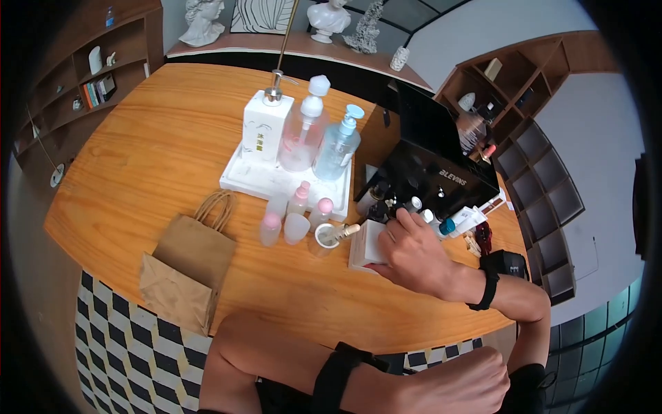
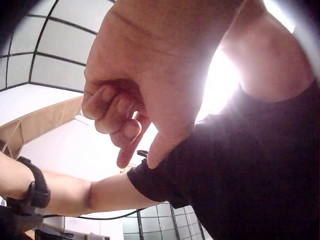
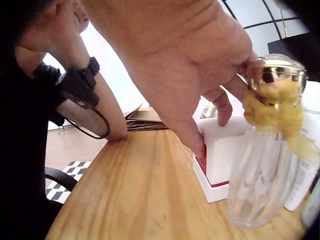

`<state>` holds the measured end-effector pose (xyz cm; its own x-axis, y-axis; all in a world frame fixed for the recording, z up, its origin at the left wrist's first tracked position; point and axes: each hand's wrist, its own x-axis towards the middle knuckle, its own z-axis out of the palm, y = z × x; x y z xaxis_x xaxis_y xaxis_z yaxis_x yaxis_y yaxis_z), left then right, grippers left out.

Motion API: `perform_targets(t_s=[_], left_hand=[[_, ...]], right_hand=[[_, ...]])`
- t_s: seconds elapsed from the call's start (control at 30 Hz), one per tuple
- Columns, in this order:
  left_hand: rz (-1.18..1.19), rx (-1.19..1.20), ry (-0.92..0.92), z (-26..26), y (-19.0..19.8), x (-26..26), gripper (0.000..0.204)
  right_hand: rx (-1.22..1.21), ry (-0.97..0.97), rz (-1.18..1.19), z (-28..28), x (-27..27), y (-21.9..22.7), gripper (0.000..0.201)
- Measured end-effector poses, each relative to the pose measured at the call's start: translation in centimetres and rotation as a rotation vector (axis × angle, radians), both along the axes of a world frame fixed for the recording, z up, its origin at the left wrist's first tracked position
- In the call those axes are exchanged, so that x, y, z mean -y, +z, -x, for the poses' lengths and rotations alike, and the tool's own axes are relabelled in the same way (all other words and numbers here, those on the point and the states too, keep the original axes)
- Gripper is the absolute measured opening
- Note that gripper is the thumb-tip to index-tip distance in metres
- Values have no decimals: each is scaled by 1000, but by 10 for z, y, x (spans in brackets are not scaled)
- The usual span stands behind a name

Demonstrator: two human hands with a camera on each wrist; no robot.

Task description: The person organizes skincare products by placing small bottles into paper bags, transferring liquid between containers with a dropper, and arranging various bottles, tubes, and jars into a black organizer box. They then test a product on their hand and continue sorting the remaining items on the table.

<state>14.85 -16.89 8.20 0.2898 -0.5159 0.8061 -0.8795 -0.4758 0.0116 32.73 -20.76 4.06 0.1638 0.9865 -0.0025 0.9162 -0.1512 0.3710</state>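
My right hand (image 1: 417,257) reaches over a white box (image 1: 365,245) near the front of the table and grips it. In the right wrist view the thumb lies against the side of the box (image 3: 220,155), by a red edge above its white base, and the other fingers bend over the top. Right beside that hand stands a clear ribbed bottle (image 3: 260,175) with a gold cap and a yellow bow. My left hand (image 1: 441,383) is held near my body, away from the tabletop. Its fingers (image 2: 122,104) hang loosely curled in the left wrist view, with nothing in them.
A white tray (image 1: 234,181) carries several pump bottles. In front stand small pink-capped bottles (image 1: 270,229) and a cup (image 1: 323,243) with a brush-like item. Left lies a brown paper bag (image 1: 189,259). An open black box (image 1: 431,165) stands right, with tubes and bottles before it.
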Motion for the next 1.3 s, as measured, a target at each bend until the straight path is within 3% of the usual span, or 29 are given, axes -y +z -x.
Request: perform_targets(t_s=[0.23,0.3,0.63,0.83,0.93,1.07,1.17,1.3], left_hand=[[53,-34,-9,-10,0,-3,25],[77,80,93,-13,2,-7,27],[44,-42,23,-26,-10,3,27],[-265,-78,-18,-29,-9,-12,36],[-120,-25,54,-21,4,-7,24],[-93,-55,-21,-23,5,-6,22],[-128,-102,-3,-27,3,-8,23],[-93,-68,54,-28,0,-9,27]], right_hand=[[-110,60,-5,23,13,9,45],[-144,66,69,29,18,10,49],[-186,66,61,18,20,1,50],[-321,113,45,15,28,8,52],[-338,179,-107,14,34,39,52],[-288,211,-392,-7,34,103,54],[54,227,-560,-44,22,146,54],[115,-1,-490,-105,-5,167,51]])
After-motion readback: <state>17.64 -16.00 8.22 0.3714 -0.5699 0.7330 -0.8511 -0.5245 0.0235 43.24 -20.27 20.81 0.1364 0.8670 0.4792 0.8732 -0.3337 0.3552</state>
